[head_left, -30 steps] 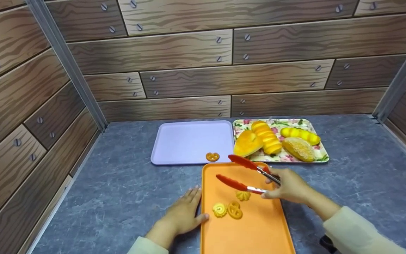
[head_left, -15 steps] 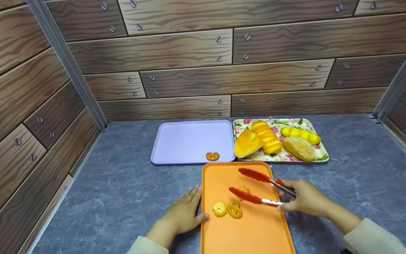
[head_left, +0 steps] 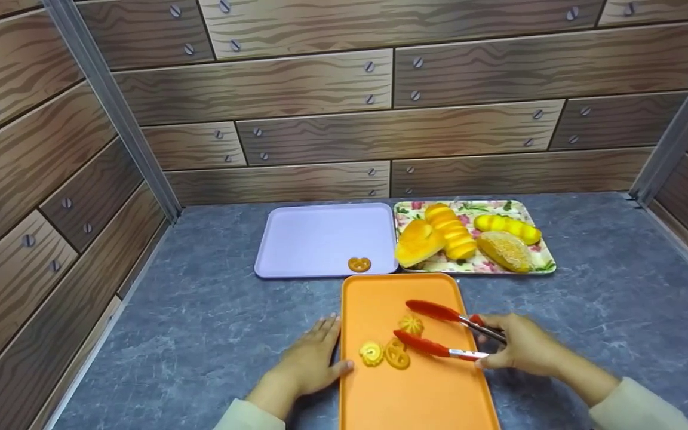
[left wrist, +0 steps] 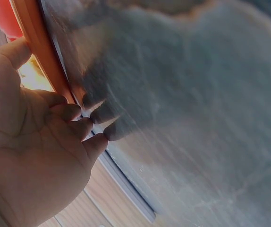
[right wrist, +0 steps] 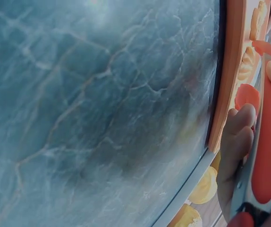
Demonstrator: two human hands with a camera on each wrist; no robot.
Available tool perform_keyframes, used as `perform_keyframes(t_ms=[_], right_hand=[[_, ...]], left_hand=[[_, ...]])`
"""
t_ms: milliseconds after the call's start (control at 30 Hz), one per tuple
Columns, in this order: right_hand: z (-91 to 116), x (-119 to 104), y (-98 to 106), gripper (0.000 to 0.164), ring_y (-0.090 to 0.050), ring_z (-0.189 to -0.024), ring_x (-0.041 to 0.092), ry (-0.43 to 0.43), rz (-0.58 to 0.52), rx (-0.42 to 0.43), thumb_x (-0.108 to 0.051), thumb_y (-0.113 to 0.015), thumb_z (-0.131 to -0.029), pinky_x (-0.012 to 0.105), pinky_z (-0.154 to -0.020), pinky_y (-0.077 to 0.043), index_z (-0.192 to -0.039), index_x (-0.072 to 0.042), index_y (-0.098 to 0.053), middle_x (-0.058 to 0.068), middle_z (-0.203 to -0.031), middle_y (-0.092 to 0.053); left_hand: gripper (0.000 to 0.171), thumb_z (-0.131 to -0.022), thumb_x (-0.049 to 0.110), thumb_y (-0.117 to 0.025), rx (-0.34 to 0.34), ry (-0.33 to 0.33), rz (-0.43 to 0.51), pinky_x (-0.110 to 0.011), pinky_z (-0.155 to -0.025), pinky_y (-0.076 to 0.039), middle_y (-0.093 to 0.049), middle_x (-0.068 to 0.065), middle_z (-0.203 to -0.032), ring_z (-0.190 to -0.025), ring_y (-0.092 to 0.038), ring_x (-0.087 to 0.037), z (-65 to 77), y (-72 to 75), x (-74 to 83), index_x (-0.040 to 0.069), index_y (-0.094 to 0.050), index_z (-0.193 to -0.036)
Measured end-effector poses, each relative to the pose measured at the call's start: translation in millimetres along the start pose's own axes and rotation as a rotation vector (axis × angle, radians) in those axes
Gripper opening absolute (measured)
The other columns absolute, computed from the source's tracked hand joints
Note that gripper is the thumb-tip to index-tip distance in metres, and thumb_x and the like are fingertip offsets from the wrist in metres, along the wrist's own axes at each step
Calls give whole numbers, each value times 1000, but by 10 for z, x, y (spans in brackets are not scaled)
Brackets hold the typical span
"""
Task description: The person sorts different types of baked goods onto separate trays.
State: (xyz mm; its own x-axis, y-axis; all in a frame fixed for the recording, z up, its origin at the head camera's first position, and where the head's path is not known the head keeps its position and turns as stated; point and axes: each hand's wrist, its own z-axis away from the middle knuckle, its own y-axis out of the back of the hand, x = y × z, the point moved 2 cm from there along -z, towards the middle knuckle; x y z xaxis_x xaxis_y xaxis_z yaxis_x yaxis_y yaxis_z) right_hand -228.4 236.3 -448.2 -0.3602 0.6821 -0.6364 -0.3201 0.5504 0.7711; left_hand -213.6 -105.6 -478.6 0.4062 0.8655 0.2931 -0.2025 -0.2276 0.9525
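Note:
My right hand (head_left: pixel 523 347) holds a pair of tongs (head_left: pixel 433 347) with red tips and steel arms. The tongs are spread over the orange tray (head_left: pixel 415 400), their tips on either side of a ridged yellow cookie (head_left: pixel 411 324). Close by on that tray lie a pretzel (head_left: pixel 397 353) and a round yellow cookie (head_left: pixel 371 353). My left hand (head_left: pixel 311 361) lies along the tray's left edge, fingers extended and thumb on the rim. In the right wrist view, fingers wrap the tongs' red handle (right wrist: pixel 270 142). The left wrist view shows fingertips against the tray's side (left wrist: pixel 41 52).
Behind the orange tray stands a lilac tray (head_left: pixel 326 239) bearing one small pretzel (head_left: pixel 359 264). To its right, a floral tray (head_left: pixel 544 263) carries several breads, including a sesame bun (head_left: pixel 504 251). Wood-patterned panels (head_left: pixel 320 143) enclose the back and sides.
My right hand has drawn the tongs back toward me and to the right, from the tray's far end down around the ridged cookie. The left hand has stayed put.

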Motion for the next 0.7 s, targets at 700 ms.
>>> perform_keyframes(t_ms=[700], right_hand=[[8, -9, -41, 39, -43, -54, 4, 36, 10, 4, -36, -73, -64, 21, -48, -37, -91, -11, -62, -9, -68, -54]], left_hand=[[77, -83, 57, -37, -3, -5, -15, -41, -99, -19, -16, -8, -141, -127, -14, -24, -3, -1, -11, 7, -17, -138]])
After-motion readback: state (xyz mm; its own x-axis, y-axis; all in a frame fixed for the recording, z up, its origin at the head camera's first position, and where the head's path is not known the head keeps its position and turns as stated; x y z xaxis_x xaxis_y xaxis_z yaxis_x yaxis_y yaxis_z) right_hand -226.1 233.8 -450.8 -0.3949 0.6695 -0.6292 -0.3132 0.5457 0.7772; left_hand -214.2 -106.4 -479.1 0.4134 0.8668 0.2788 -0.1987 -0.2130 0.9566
